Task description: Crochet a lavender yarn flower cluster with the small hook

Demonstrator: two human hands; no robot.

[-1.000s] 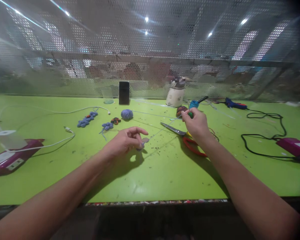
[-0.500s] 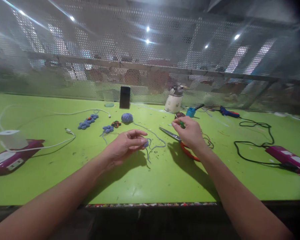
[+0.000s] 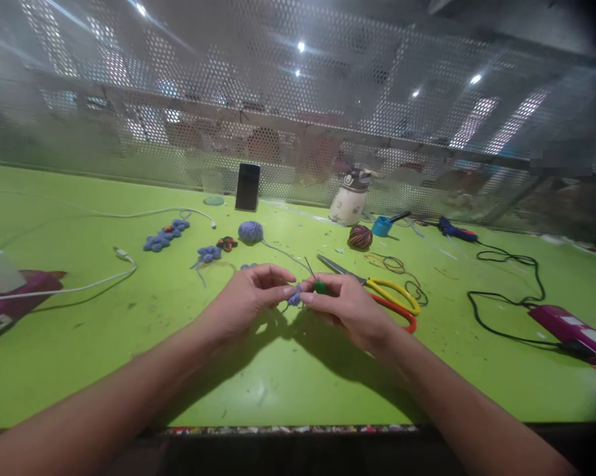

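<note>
Between my fingertips is a small blue-purple crochet piece (image 3: 294, 299). My left hand (image 3: 251, 294) pinches it from the left. My right hand (image 3: 350, 305) is closed around a crochet hook with a green handle (image 3: 320, 287), its thin metal shaft pointing up and left. The right thumb and fingertips touch the crochet piece. A blue-purple ball of yarn (image 3: 251, 231) lies behind my left hand, with a strand running from it toward my hands. Scissors (image 3: 389, 294) with yellow and red handles lie just right of my right hand, blades pointing away to the left.
Crocheted flowers (image 3: 166, 236), another blue one (image 3: 209, 254) and a dark orange one (image 3: 227, 244) lie left. A phone (image 3: 248, 187), jug (image 3: 348, 198), multicoloured yarn ball (image 3: 360, 237) and blue pot (image 3: 382, 226) stand behind. Power strips (image 3: 570, 324) and cables flank both sides.
My right hand has come left and nearer from above the scissors, bringing the crochet hook to the piece in my left hand. The scissors and multicoloured yarn ball are now uncovered.
</note>
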